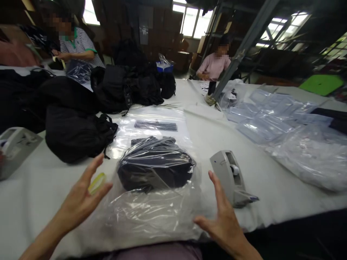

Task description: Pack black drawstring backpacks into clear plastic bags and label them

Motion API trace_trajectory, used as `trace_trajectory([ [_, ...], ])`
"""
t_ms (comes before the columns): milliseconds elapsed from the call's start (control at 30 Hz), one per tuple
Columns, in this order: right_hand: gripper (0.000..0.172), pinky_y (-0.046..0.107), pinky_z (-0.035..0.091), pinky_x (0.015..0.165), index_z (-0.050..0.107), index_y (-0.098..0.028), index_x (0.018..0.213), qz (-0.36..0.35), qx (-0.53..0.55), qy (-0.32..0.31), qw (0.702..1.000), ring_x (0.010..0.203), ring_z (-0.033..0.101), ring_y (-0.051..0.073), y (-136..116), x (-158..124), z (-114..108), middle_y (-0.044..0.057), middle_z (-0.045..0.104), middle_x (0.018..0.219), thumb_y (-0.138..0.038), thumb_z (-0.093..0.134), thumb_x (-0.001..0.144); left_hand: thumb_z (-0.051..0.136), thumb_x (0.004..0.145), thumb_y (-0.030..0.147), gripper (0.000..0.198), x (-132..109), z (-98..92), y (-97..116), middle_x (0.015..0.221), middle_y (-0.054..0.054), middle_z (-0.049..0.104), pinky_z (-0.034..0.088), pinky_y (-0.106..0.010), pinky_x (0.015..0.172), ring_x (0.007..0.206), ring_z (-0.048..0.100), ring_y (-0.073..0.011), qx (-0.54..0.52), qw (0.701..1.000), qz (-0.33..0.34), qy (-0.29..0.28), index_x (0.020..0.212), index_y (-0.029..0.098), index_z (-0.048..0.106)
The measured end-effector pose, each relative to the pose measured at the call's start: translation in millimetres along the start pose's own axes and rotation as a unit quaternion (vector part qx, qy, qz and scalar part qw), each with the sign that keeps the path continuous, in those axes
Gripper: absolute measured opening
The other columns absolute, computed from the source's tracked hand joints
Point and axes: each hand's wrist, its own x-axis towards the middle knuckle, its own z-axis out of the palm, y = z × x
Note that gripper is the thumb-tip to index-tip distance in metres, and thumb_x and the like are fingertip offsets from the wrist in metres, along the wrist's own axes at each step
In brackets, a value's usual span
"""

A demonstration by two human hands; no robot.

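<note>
A folded black garment (155,168) lies inside a clear plastic bag (143,213) on the white table (271,187) in front of me. My left hand (84,195) hovers open at the bag's left side, fingers spread, with a small strip of yellowish tape (97,183) stuck near its fingertips. My right hand (219,213) is open at the bag's lower right corner, thumb touching or nearly touching the plastic. Just right of the bag stands a grey tape dispenser (230,177).
Black garments (78,135) are piled at left and centre back. A second grey dispenser (15,148) sits at the far left edge. Empty clear bags (276,115) lie heaped on the right. Two other people work at the far side. A metal post (235,61) rises from the table.
</note>
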Motion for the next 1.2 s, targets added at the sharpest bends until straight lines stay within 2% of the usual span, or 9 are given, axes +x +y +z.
trace_trajectory([
  [100, 0.078, 0.059, 0.047, 0.098, 0.021, -0.014, 0.153, -0.137, -0.122, 0.079, 0.980, 0.128, 0.049, 0.040, -21, -1, 10, 0.026, 0.044, 0.144, -0.035, 0.062, 0.090, 0.044, 0.096, 0.048, 0.062, 35, -4.0, 40, 0.154, -0.009, 0.036, 0.029, -0.049, 0.116, 0.140, 0.037, -0.0293, 0.051, 0.981, 0.180, -0.042, 0.151, 0.027, 0.026],
  [267, 0.045, 0.029, 0.059, 0.082, 0.053, -0.017, 0.135, -0.208, -0.141, 0.174, 0.952, 0.085, 0.073, 0.020, 2, -14, -6, 0.009, 0.074, 0.098, -0.003, 0.051, 0.092, 0.053, 0.092, 0.049, 0.063, 56, 58.0, 77, 0.157, -0.009, 0.031, 0.021, -0.062, 0.112, 0.142, 0.029, -0.0382, 0.294, 0.871, 0.352, -0.178, 0.149, 0.035, 0.031],
  [400, 0.036, 0.028, 0.062, 0.075, 0.064, -0.014, 0.120, -0.195, -0.127, 0.080, 0.969, 0.080, 0.073, 0.019, 32, -73, -11, 0.009, 0.075, 0.090, -0.005, 0.039, 0.095, 0.066, 0.084, 0.047, 0.073, 29, 96.9, 55, 0.159, -0.010, 0.026, 0.016, -0.063, 0.112, 0.142, 0.027, -0.0416, 0.342, 0.864, 0.359, -0.095, 0.147, 0.043, 0.032],
  [533, 0.036, 0.031, 0.063, 0.080, 0.064, -0.013, 0.120, -0.156, -0.103, 0.009, 0.982, 0.088, 0.073, 0.021, 53, -126, -2, 0.011, 0.075, 0.098, -0.008, 0.038, 0.097, 0.065, 0.083, 0.051, 0.074, -16, 95.1, 19, 0.160, -0.008, 0.024, 0.009, -0.059, 0.115, 0.145, 0.020, -0.0388, 0.337, 0.860, 0.366, -0.110, 0.148, 0.043, 0.031],
  [667, 0.027, 0.023, 0.062, 0.070, 0.070, -0.017, 0.111, -0.151, -0.101, -0.015, 0.983, 0.072, 0.075, 0.018, 59, -160, -22, 0.009, 0.077, 0.095, -0.017, 0.046, 0.098, 0.066, 0.080, 0.056, 0.079, -83, 74.9, -11, 0.161, -0.010, 0.021, 0.011, -0.065, 0.113, 0.145, 0.017, -0.0430, 0.327, 0.881, 0.312, -0.139, 0.149, 0.038, 0.032],
  [800, 0.020, 0.023, 0.062, 0.072, 0.070, -0.016, 0.107, -0.141, -0.027, 0.017, 0.990, 0.072, 0.074, 0.018, 26, -165, -29, 0.007, 0.077, 0.087, -0.018, 0.055, 0.095, 0.066, 0.083, 0.041, 0.073, -125, 65.9, -32, 0.161, -0.012, 0.019, 0.018, -0.068, 0.110, 0.144, 0.018, -0.0445, 0.301, 0.937, 0.176, 0.006, 0.149, 0.034, 0.034],
  [1000, 0.030, 0.029, 0.057, 0.094, 0.065, -0.014, 0.121, -0.171, 0.076, -0.081, 0.979, 0.107, 0.068, 0.021, -14, -143, 24, 0.012, 0.070, 0.116, -0.015, 0.046, 0.097, 0.052, 0.090, 0.047, 0.044, -121, 79.1, -42, 0.118, -0.013, 0.066, 0.057, -0.035, 0.075, 0.093, 0.068, -0.0247, 0.084, 0.994, -0.034, 0.065, 0.122, 0.018, 0.060],
  [1100, 0.039, 0.033, 0.053, 0.100, 0.056, -0.015, 0.134, -0.181, 0.071, -0.098, 0.976, 0.118, 0.061, 0.022, -7, -147, 49, 0.014, 0.064, 0.127, -0.012, 0.043, 0.097, 0.051, 0.090, 0.051, 0.038, -122, 77.1, -30, 0.087, -0.004, 0.070, 0.053, -0.025, 0.061, 0.070, 0.065, -0.0171, 0.007, 0.986, -0.104, 0.132, 0.101, 0.019, 0.068],
  [1200, 0.046, 0.035, 0.051, 0.102, 0.046, -0.018, 0.143, -0.227, 0.088, -0.116, 0.963, 0.124, 0.056, 0.021, -4, -153, 64, 0.014, 0.060, 0.134, -0.009, 0.040, 0.098, 0.053, 0.090, 0.048, 0.035, -126, 68.8, -14, 0.096, -0.004, 0.067, 0.054, -0.026, 0.067, 0.072, 0.065, -0.0142, -0.039, 0.963, -0.112, 0.243, 0.098, 0.019, 0.070],
])
